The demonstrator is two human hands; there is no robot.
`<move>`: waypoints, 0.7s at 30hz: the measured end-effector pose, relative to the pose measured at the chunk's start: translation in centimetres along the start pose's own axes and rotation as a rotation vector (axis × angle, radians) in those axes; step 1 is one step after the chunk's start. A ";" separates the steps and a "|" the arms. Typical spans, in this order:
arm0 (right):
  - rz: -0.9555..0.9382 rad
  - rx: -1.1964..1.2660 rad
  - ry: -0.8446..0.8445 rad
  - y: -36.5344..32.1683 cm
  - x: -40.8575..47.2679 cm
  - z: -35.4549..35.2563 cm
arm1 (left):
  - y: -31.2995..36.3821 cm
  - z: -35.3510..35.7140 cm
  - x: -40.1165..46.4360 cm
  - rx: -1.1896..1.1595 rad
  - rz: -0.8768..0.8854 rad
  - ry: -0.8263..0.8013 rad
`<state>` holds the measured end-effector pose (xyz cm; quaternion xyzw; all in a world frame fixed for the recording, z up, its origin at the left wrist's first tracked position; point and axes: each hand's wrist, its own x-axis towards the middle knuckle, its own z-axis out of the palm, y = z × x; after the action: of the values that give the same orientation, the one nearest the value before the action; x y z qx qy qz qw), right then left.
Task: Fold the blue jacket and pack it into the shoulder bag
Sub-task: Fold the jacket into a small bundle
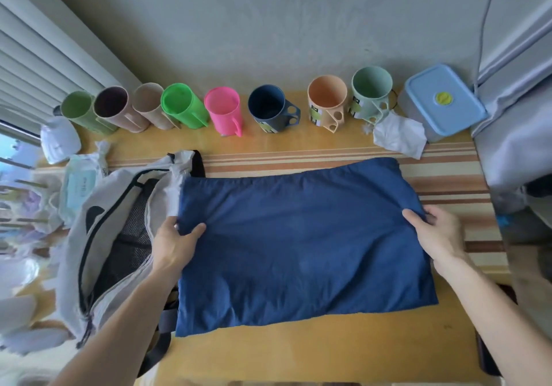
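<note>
The blue jacket lies folded into a flat rectangle on the middle of the wooden table. My left hand pinches its left edge about halfway up. At the opposite edge, my right hand grips the fabric. The light grey shoulder bag lies just left of the jacket with its zipper undone, showing a dark mesh inside. My left hand rests over the bag's right side.
A row of several coloured mugs stands along the wall at the back. A blue lidded box and a crumpled tissue sit at the back right. A pack of wipes lies left of the bag. A striped mat lies under the jacket.
</note>
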<state>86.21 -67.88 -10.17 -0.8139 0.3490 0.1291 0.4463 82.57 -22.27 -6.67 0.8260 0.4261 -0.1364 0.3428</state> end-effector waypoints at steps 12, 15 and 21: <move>-0.933 -0.675 -0.069 2.3 -12.6 12.5 | -3.0 0.5 -3.5 0.089 -0.129 -0.121; -0.864 -0.788 -0.159 3.1 -11.3 15.6 | -3.0 -0.5 -3.7 -0.033 -0.204 -0.191; -0.873 -0.903 -0.185 4.5 -9.7 17.2 | -2.0 -1.8 -5.2 0.081 0.130 -0.109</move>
<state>77.85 -51.06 -17.72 -0.9747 -0.1438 0.1394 0.0990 77.73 -23.35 -3.59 0.8564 0.3465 -0.1758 0.3401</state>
